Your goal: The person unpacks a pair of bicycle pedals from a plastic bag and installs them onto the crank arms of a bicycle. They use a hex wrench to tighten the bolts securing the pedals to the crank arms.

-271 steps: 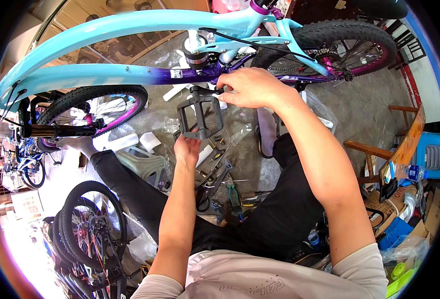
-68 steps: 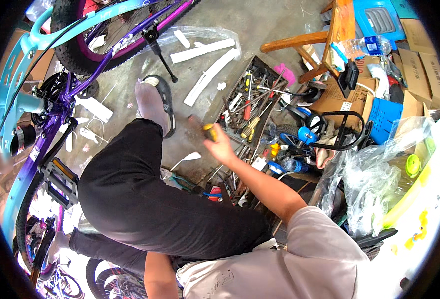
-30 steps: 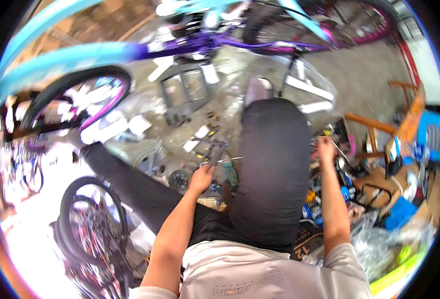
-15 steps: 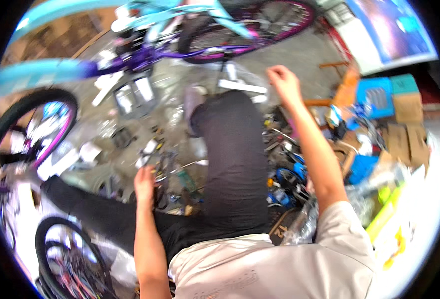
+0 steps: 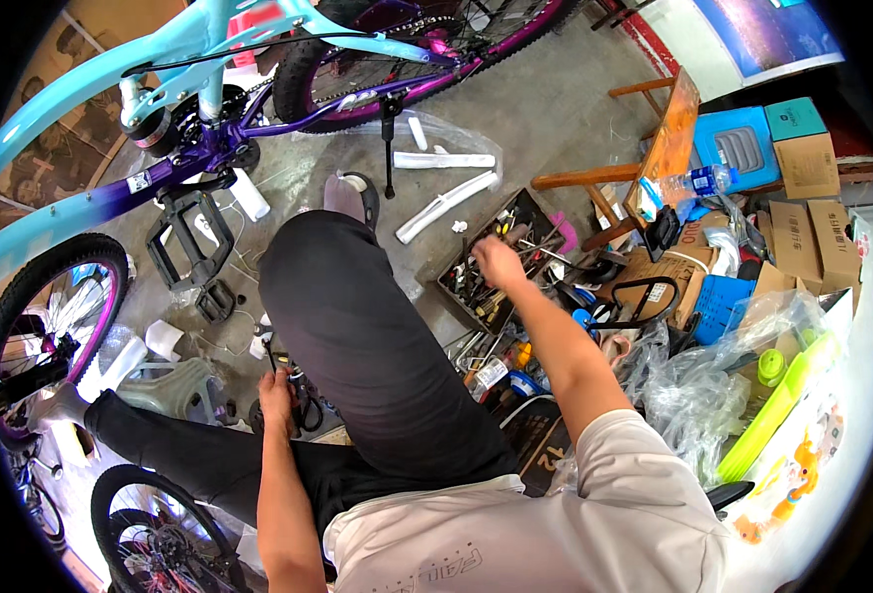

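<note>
My left hand (image 5: pixel 276 397) is closed beside my bent knee, with a thin dark tool (image 5: pixel 270 354) standing up from its fingers; its exact kind does not show. My right hand (image 5: pixel 498 263) reaches into an open toolbox (image 5: pixel 466 308) crowded with hand tools. Its fingers are bent down and together among the tools, and whatever they grip is hidden. A small yellow-ended tool (image 5: pixel 501 228) lies just beyond the fingertips. Ahead of me stands a light blue and purple bicycle (image 5: pixel 184 176), its black pedal (image 5: pixel 191 242) low on the near side and its kickstand (image 5: pixel 389 148) down.
An orange wooden stool (image 5: pixel 665 148) lies tipped at the right, near a blue plastic bin (image 5: pixel 738 148) and cardboard boxes (image 5: pixel 794 242). Clear plastic wrap (image 5: pixel 693 395) heaps up beside my right arm. White foam tubes (image 5: pixel 446 206) lie on the floor, and another wheel (image 5: pixel 160 529) stands at lower left.
My right hand has come down and inward from a raised position into the toolbox. The left hand has moved slightly lower. The view has shifted, and the earlier blur is gone.
</note>
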